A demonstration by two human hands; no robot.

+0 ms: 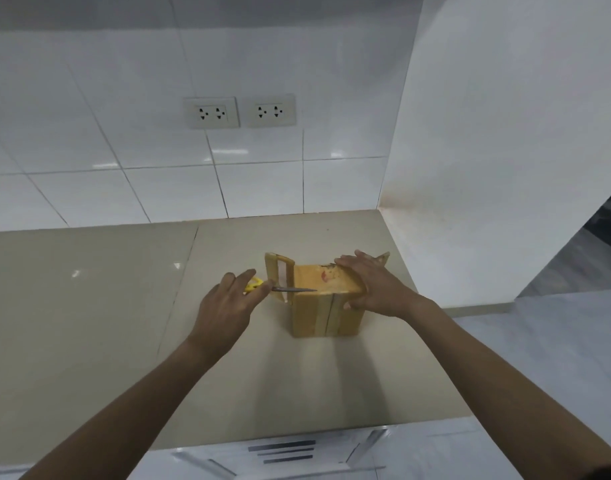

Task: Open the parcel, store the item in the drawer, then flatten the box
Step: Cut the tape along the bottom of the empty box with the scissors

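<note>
A small brown cardboard box (317,313) stands on the beige counter (89,323), wrapped in tape, with a flap (279,271) raised at its left end. My right hand (369,285) presses flat on the box's top right side and grips it. My left hand (224,306) holds yellow-handled scissors (255,284); the blades (293,289) point right and touch the top left edge of the box. The box's contents are hidden.
A white tiled wall with two double sockets (240,111) rises behind the counter. A white side wall (487,168) closes the right end. Below the counter's front edge are white drawer fronts with metal handles (366,448).
</note>
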